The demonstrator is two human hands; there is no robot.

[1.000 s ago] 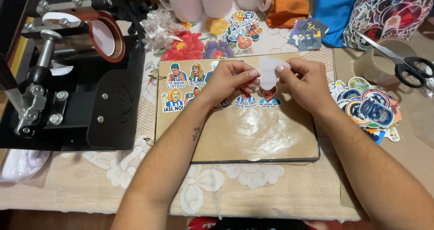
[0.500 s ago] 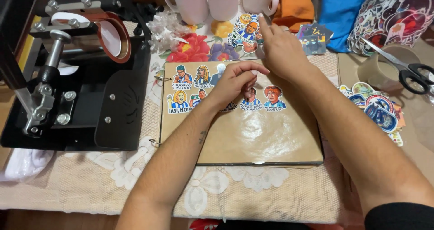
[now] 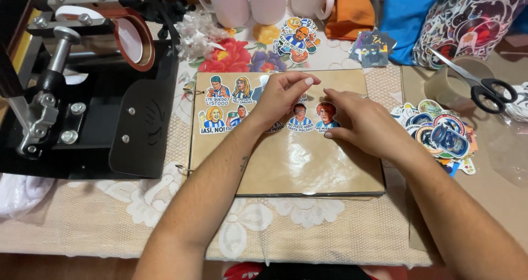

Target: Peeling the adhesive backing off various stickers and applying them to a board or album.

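Left hand: the left hand [image 3: 281,95] rests on the upper middle of the brown album page [image 3: 286,153], fingers curled and pinched together; whether they grip anything cannot be told.
Right hand: the right hand [image 3: 360,120] lies flat and open just beside it, fingertips on the red-haired cartoon sticker [image 3: 326,116].
Stickers on page: two short rows of cartoon portrait stickers [image 3: 219,108] fill the upper left corner; the lower half is bare.
Page edges: ring binding runs along the left edge, near the black press machine [image 3: 82,93].
Right side: a loose sticker pile [image 3: 440,134] sits close off the page's right edge, with black-handled scissors [image 3: 478,82] on a tape roll [image 3: 454,84] beyond.
Far edge: white mugs [image 3: 247,2] on the tabletop [image 3: 82,225].
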